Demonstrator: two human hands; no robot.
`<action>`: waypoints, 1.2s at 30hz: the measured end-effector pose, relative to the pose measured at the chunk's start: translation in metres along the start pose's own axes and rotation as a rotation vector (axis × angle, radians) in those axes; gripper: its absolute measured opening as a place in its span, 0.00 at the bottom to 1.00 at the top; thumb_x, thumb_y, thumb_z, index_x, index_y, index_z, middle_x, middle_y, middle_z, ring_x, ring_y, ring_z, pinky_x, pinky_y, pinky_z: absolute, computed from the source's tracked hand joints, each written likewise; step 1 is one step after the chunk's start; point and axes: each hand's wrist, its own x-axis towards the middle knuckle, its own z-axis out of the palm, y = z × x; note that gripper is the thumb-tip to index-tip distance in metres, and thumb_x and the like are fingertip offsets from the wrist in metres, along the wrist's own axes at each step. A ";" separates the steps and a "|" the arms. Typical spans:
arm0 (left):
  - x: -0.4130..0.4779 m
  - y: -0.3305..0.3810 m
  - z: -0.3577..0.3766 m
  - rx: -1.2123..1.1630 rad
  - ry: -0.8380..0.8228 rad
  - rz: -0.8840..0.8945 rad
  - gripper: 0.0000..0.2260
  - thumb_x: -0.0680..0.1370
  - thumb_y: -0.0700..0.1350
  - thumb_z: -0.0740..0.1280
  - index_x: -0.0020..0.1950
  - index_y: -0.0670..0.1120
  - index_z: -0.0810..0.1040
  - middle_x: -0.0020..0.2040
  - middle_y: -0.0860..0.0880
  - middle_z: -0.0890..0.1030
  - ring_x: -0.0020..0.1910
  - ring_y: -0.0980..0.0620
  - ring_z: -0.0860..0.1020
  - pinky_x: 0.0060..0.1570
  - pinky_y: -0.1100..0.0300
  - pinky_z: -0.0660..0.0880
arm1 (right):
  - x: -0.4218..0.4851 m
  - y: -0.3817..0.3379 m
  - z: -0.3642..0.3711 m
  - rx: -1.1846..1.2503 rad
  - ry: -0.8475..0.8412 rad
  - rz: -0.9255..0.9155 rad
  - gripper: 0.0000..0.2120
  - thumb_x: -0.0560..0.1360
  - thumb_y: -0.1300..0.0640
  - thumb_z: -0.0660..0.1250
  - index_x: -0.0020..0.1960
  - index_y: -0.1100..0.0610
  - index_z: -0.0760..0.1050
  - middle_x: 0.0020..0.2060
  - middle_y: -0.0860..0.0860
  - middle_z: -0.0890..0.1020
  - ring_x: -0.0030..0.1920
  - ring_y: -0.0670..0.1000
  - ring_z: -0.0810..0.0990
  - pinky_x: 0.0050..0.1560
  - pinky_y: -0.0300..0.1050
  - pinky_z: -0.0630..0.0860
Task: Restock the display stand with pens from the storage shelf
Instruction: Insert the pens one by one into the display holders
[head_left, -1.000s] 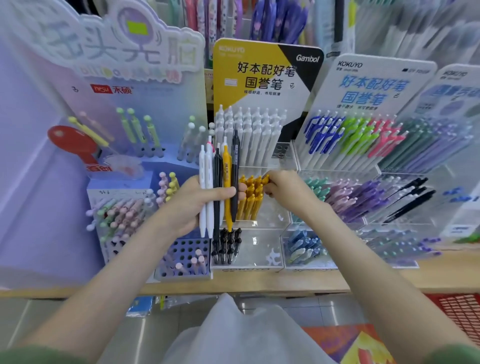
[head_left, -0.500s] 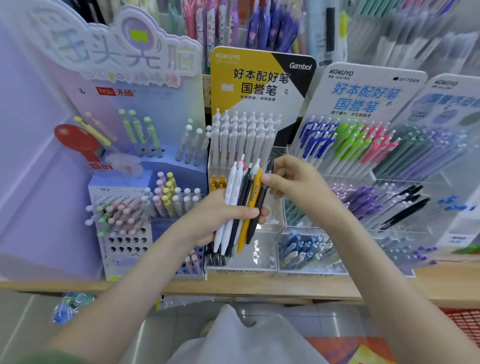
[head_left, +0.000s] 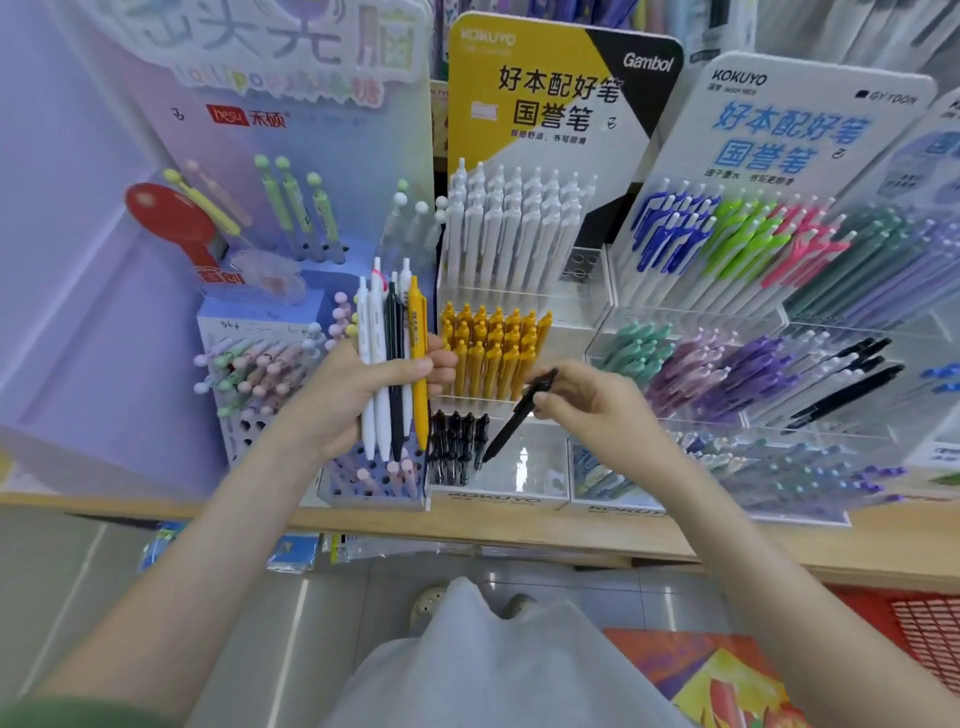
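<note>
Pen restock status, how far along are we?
Done, apparently: white pens and yellow pens tiers look well stocked. In hand: the right hand pinches a black pen, tip down toward the bottom tier's few black pens. Left: the left hand grips a bundle of white, black and yellow pens to place.

reaching forward with both bare forearms from the lower corners, wrists close together. gripping an upright bundle of pens (head_left: 393, 364) in the left hand (head_left: 353, 400), thumb across the front, fingertips wrapped round from behind. pinching a slanted black pen (head_left: 511, 422) near its top end in the right hand (head_left: 589, 410), fingers curled, back of hand upward.
</note>
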 end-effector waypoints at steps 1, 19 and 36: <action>-0.002 -0.002 -0.003 -0.006 0.002 -0.005 0.12 0.68 0.36 0.67 0.51 0.39 0.78 0.43 0.44 0.85 0.42 0.50 0.84 0.41 0.61 0.80 | 0.000 0.009 0.011 -0.104 -0.013 -0.010 0.08 0.77 0.60 0.66 0.55 0.53 0.77 0.46 0.47 0.84 0.47 0.43 0.82 0.53 0.33 0.75; -0.007 -0.028 -0.007 0.020 -0.089 -0.117 0.12 0.69 0.35 0.68 0.52 0.39 0.78 0.44 0.44 0.85 0.45 0.49 0.84 0.44 0.60 0.81 | -0.007 0.052 0.077 -0.427 -0.145 -0.065 0.09 0.80 0.56 0.60 0.57 0.57 0.63 0.51 0.57 0.82 0.48 0.59 0.81 0.45 0.54 0.78; -0.001 -0.016 0.033 0.285 -0.388 -0.114 0.10 0.76 0.32 0.67 0.54 0.43 0.79 0.45 0.45 0.85 0.47 0.46 0.83 0.50 0.55 0.80 | -0.001 -0.035 0.023 0.156 0.140 -0.015 0.06 0.75 0.56 0.68 0.46 0.58 0.75 0.36 0.51 0.78 0.38 0.50 0.78 0.46 0.57 0.77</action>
